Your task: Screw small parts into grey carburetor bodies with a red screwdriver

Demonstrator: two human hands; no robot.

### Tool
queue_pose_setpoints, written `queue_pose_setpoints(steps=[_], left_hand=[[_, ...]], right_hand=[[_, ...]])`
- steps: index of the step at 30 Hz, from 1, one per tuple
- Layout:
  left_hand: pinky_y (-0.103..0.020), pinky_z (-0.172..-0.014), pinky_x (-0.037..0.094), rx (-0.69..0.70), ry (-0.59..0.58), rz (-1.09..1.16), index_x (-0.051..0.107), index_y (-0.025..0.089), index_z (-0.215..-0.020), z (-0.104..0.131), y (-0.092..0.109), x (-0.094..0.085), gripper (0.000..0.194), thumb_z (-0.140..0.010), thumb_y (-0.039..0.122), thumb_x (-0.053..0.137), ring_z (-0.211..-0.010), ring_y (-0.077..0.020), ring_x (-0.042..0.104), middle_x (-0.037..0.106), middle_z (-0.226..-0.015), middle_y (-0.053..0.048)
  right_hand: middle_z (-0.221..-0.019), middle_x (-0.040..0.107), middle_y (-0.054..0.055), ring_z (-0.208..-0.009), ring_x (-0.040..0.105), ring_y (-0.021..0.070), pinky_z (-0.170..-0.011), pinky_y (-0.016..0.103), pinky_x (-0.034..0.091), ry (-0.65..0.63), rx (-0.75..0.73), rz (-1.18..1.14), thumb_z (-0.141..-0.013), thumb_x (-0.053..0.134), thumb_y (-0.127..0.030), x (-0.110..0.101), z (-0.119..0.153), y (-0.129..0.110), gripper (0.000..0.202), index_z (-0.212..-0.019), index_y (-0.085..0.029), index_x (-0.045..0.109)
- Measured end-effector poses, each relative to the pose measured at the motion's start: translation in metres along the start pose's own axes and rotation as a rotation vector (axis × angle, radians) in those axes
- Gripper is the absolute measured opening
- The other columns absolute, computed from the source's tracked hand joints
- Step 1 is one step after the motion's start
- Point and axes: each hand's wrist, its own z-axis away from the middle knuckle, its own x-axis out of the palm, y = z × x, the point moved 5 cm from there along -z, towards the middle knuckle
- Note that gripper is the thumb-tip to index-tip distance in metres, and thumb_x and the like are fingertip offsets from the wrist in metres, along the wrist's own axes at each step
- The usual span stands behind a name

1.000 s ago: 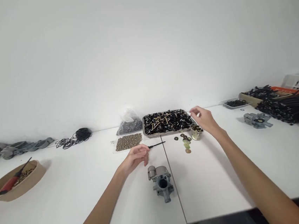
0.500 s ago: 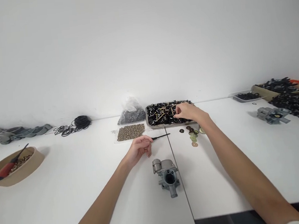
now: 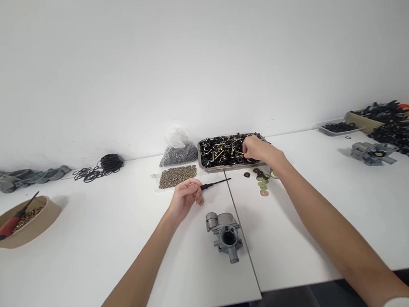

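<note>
My left hand (image 3: 186,197) is closed around a black screwdriver (image 3: 214,184), its thin shaft pointing right. Fingers of my right hand (image 3: 256,149) are pinched together over the right part of a metal tray (image 3: 223,167) full of small black parts and brass-coloured pins; what they hold, if anything, is too small to tell. Nearer to me, a grey metal carburetor body (image 3: 227,235) stands on the white table beside the seam. Several small round discs (image 3: 262,185), dark, green and tan, lie in front of the tray, below my right wrist.
Brass pieces (image 3: 178,176) and a plastic bag (image 3: 178,151) of small parts are left of the tray. At left are black rings (image 3: 109,165) and a tan bowl (image 3: 48,219) with a red-handled tool (image 3: 9,228). Another carburetor (image 3: 372,152) and black parts (image 3: 405,139) lie right.
The view has shifted slightly. More of the screwdriver's black handle shows beyond my left hand. My right hand stays at the tray with its fingers slightly further right.
</note>
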Motion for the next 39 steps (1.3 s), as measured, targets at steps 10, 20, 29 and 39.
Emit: queue_pose_setpoints(steps=[10,20,29,39], left_hand=[[-0.031,-0.052,0.043,0.109,0.106,-0.195,0.06,0.015,-0.084,0.002,0.011,-0.003,0.015,-0.075,0.025,0.067,-0.046,-0.0124,0.048,0.052,-0.056,0.002],[-0.027,-0.066,0.043,0.526,0.24,-0.906,0.068,0.027,-0.121,0.018,0.032,0.016,0.045,-0.076,0.023,0.074,-0.061,-0.0103,0.045,0.065,-0.115,-0.009],[-0.026,-0.053,0.046,0.301,0.261,-0.712,0.066,0.019,-0.108,0.012,0.03,0.009,0.033,-0.078,0.031,0.073,-0.046,-0.0099,0.053,0.062,-0.065,0.003],[-0.028,-0.055,0.05,0.279,0.324,-0.432,0.066,0.013,-0.097,0.01,0.043,-0.009,0.034,-0.074,0.035,0.079,-0.052,-0.0147,0.064,0.072,-0.073,-0.005]], right_hand=[[-0.101,0.068,0.013,-0.089,0.062,0.0223,-0.076,0.033,0.047,0.19,-0.11,-0.086,-0.084,0.058,-0.011,-0.033,0.013,0.003,0.011,-0.085,-0.014,0.068],[-0.091,0.067,0.004,-0.079,0.061,0.0149,-0.064,0.024,0.044,-0.16,-0.537,-0.389,-0.081,0.064,-0.021,0.014,0.055,-0.125,0.006,-0.086,-0.019,0.062],[-0.101,0.069,0.004,-0.09,0.064,0.0157,-0.079,0.027,0.05,-0.074,-0.583,-0.4,-0.094,0.056,-0.034,0.02,0.038,-0.113,0.022,-0.113,-0.021,0.057],[-0.114,0.064,0.013,-0.112,0.057,0.0264,-0.101,0.039,0.042,0.132,-0.402,-0.215,-0.084,0.053,-0.003,0.016,0.0,-0.026,0.032,-0.109,-0.014,0.07]])
